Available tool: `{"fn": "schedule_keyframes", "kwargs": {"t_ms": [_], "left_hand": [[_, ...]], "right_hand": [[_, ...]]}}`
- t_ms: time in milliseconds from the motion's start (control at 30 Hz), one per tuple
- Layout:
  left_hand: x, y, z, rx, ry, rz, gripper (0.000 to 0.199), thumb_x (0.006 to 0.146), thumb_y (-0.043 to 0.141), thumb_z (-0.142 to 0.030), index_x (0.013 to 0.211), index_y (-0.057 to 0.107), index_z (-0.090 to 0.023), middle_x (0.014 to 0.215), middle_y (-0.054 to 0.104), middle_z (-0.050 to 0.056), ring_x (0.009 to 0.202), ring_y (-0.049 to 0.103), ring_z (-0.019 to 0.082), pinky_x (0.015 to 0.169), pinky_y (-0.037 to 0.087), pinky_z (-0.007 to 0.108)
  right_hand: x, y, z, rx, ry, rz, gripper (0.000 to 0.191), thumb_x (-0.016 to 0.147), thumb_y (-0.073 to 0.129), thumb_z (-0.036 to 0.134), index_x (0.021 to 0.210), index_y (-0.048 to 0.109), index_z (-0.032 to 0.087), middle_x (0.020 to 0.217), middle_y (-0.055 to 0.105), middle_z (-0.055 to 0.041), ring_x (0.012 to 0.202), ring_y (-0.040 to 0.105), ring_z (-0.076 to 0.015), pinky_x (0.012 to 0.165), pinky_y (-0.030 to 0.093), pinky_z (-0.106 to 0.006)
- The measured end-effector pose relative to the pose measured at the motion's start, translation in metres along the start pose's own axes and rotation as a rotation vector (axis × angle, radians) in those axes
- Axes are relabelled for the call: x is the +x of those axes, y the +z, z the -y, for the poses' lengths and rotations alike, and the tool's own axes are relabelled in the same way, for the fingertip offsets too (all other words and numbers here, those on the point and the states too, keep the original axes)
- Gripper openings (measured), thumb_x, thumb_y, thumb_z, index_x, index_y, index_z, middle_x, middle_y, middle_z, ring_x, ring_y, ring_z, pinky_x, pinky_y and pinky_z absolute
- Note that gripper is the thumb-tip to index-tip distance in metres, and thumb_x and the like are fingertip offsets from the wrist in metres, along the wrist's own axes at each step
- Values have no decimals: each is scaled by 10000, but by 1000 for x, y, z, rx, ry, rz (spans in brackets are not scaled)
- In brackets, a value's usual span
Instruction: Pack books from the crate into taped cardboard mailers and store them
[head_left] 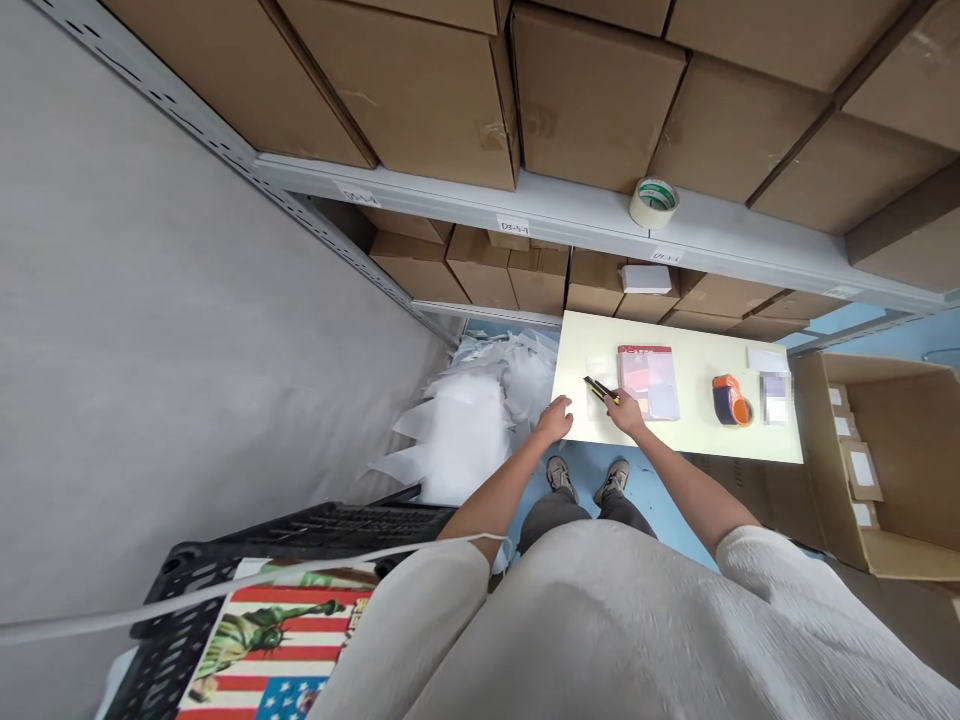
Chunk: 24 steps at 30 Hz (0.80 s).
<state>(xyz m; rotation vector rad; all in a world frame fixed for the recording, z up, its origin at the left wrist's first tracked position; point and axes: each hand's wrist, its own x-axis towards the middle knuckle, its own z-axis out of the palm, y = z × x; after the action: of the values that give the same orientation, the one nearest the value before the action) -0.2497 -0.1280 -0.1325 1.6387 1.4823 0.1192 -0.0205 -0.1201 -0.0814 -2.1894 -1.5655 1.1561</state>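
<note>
My right hand is closed around a yellow and black utility knife, its tip pointing up and left over the pale table. At the table's left front edge is my left hand, its fingers slightly curled and apart, with nothing seen in it. A flat clear package with a red top edge and pink contents lies just right of the knife. Beneath the knife there seems to be a thin clear sheet. Farther right an orange and dark blue tape dispenser rests on the table.
Shelves of brown boxes rise behind the table, with a tape roll on the beam. White packing sheets are heaped at left. An open carton stands at right, a black crate at lower left. A white cable crosses there.
</note>
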Motion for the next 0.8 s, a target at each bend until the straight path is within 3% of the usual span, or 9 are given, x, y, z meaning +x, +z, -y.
{"fn": "schedule_keyframes", "kwargs": {"t_ms": [267,633,800], "left_hand": [[-12,9,-2,-28,10,-41,529,946,484,-106,1453,626,-157,1649,551,126,1526,523,253,1292,396,366],[-24,17,-3,-72,-18,-66,536,921,549,-142,1449,629,-192,1631,575,107,1542,500,256,1304,380,383],[-23,12,-9,-33,-57,-25,493,961,533,-172,1446,619,-181,1606,591,130,1477,567,264,1247,431,357]], "right_hand": [[-37,-2,-23,17,-15,40,212,1025,572,420,1071,667,236,729,747,-22,709,710,-214,643,473,-274],[-70,-5,-31,29,27,109,135,958,636,361,977,694,240,659,724,11,692,700,-205,678,481,-273],[-70,-22,-29,227,22,47,373,944,607,603,912,677,239,647,717,0,635,652,-193,627,499,-273]]}}
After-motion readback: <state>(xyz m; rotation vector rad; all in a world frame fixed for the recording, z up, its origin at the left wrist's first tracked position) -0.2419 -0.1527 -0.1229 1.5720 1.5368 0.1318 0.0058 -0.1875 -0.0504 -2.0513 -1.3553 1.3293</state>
